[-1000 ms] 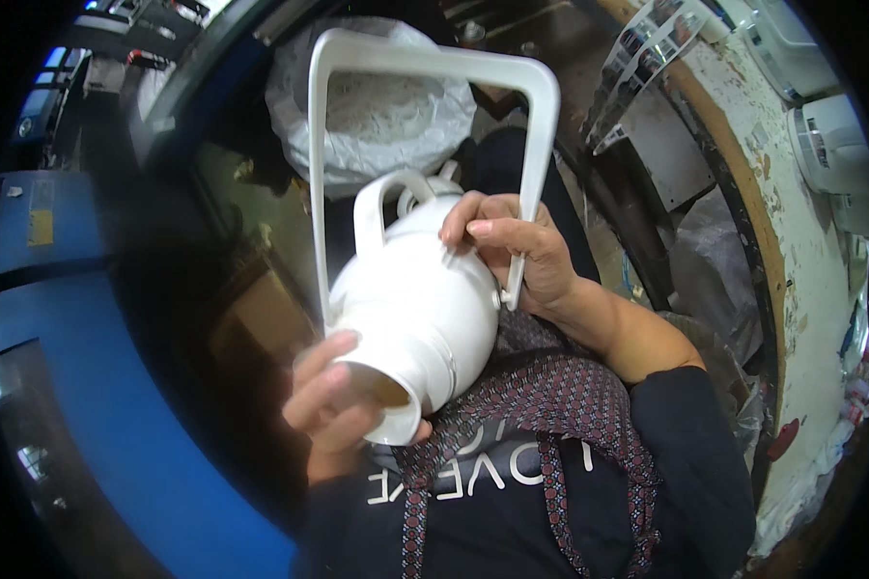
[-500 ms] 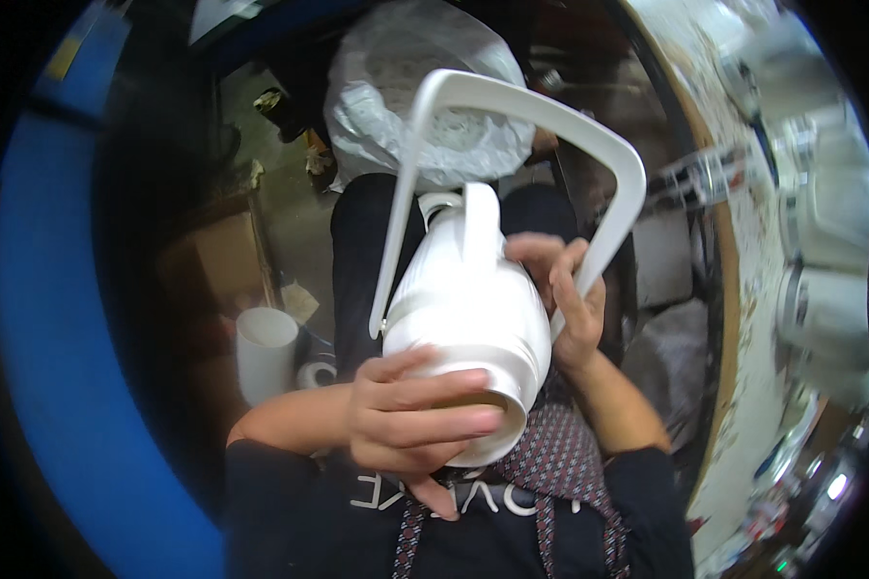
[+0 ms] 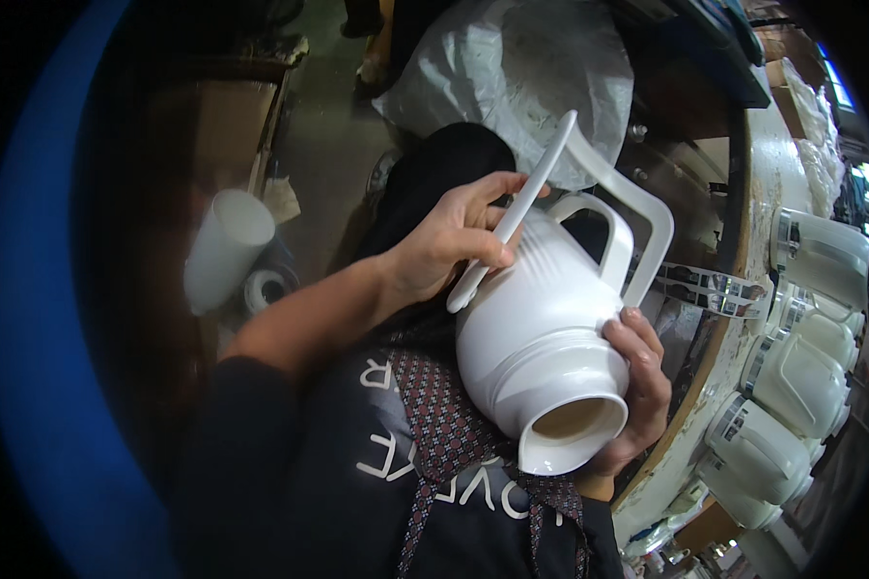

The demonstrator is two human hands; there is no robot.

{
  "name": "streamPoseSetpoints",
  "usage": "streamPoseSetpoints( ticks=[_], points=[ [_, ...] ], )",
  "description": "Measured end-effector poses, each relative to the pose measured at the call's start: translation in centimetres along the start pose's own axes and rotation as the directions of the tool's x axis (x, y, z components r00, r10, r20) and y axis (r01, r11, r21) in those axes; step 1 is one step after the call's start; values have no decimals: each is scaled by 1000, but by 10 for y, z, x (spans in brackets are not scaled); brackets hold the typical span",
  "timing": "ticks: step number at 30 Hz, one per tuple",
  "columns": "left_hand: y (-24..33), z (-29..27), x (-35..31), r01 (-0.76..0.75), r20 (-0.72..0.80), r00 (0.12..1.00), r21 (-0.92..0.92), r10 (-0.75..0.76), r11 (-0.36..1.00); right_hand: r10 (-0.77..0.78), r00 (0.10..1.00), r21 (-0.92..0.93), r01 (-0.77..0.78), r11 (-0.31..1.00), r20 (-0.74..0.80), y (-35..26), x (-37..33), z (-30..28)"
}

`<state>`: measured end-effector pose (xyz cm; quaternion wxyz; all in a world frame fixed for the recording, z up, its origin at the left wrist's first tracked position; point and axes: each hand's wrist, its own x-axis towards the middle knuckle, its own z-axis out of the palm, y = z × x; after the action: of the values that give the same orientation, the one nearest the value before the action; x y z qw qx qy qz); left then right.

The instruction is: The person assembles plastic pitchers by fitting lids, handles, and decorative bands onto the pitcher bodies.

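A white plastic jug (image 3: 531,314) lies tilted over my lap, its round spouted mouth toward me and the opening pale brown inside. A fixed loop handle (image 3: 618,256) stands out from its side, and a large angular carrying handle (image 3: 655,222) arches over its far part. My left hand (image 3: 468,236) pinches one arm of the carrying handle, close to the end that meets the jug. Wrapped around the jug's right side near the neck is my right hand (image 3: 642,391). Its palm is hidden behind the jug.
A plastic bag (image 3: 483,68) stands beyond my knees. On the left are a white cylinder (image 3: 227,246), a white ring-shaped part (image 3: 264,288) and a cardboard box (image 3: 232,130). Several white jugs (image 3: 758,449) line the worn bench (image 3: 686,420) at right, with a printed strip (image 3: 710,289) over its edge.
My left hand has left the jug's mouth and now grips the carrying handle. The jug has turned, its mouth pointing lower right. My right hand has shifted from the carrying handle to the jug's neck.
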<state>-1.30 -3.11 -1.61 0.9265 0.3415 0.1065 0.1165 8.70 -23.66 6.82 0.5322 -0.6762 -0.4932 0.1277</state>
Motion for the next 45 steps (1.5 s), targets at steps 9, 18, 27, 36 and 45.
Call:
streamPoseSetpoints(
  ticks=[9,18,27,36,45],
  points=[
    [-5,-4,7,-3,32,999,-65,5,998,-2,1000,-140,1,990,-1,-1,1,6],
    [-5,15,10,7,-74,997,65,-2,998,-3,1000,-155,6,988,17,-5,-9,-1],
    [-31,39,3,-66,-214,971,177,104,982,-277,957,-168,259,951,-88,3,-36,-10],
    [-29,59,1,-742,352,607,573,713,349,-276,958,-284,288,915,79,-1,-45,-12],
    [15,63,19,-462,255,884,610,393,644,-587,719,-530,354,771,-372,8,-39,-39]
  ],
)
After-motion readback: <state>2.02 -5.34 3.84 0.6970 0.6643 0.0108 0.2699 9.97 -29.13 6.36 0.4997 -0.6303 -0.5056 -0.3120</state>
